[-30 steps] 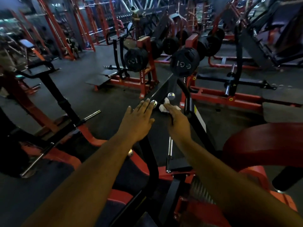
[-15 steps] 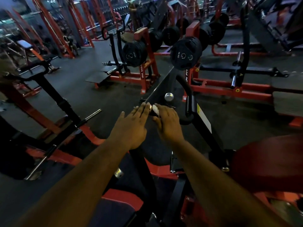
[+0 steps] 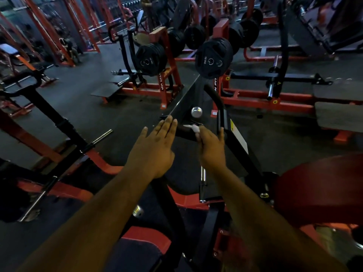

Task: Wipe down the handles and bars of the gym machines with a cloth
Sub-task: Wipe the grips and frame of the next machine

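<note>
Wiping is under way at the centre of the frame, where the right hand [image 3: 211,148] pinches a small white cloth [image 3: 194,128] against a short black handle [image 3: 186,133] on the nearest machine. The fingers curl around the cloth and the handle together, and only a bunched corner of the cloth shows above the knuckles. The left hand [image 3: 155,148] hovers just left of it, fingers straight and close together, thumb out, its fingertips near the handle's left end; whether they touch it I cannot tell.

As for progress, this looks like one handle among many. The curved black bar [image 3: 218,103] rising toward the upper middle of the frame, the chrome bar [image 3: 202,181] below the right wrist and the machines across the upper half all seem left to do, though nothing shows which have been cleaned already.

The handle's long axis runs roughly left to right across the frame, dipping slightly toward the right, with its free end pointing left toward the open hand. The cloth sits at the handle's right part, so strokes along that axis would likely cover it.
</note>
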Tool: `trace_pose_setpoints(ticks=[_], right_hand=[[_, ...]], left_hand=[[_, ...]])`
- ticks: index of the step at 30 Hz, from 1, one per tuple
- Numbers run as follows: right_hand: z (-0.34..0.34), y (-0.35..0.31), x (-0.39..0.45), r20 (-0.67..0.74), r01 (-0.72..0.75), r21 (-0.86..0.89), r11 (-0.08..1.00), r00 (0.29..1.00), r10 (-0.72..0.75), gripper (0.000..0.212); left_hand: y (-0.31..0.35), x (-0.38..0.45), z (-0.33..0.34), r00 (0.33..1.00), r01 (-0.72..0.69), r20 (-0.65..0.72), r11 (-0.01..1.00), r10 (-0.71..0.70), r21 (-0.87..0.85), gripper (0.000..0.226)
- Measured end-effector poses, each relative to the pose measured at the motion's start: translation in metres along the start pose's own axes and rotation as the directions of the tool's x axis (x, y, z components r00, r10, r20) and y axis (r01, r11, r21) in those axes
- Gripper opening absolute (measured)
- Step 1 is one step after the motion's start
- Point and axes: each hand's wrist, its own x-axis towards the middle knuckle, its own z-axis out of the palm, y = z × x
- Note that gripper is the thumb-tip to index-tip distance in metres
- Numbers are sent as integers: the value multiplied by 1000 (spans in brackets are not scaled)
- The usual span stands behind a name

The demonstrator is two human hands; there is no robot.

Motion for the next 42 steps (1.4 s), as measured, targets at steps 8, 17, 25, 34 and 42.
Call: trace_pose_setpoints(ticks=[8,17,25,34,42], right_hand=[[3,28,-8,-144,-483,63,873,862,487,40],[-7,31,-22,-89,-343,-22,939,936,340,41],[4,25,-11,-110,-571,198,797,795,597,38],[0,-37,-8,20,-137,140,981,991,136,43],[8,-54,-21,-23,-148,261,954,987,160,42]], left_hand=[[-2,-1,1,1000,-19,-20,1000,18,-18,79],[-2,0,2,999,-23,-46,1000,22,-19,81],[-2,1,3,998,-24,-62,1000,23,-15,80],[-1,0,0,997,-27,-68,1000,26,-9,79],[0,-1,3,997,-18,-70,999,15,-42,80]])
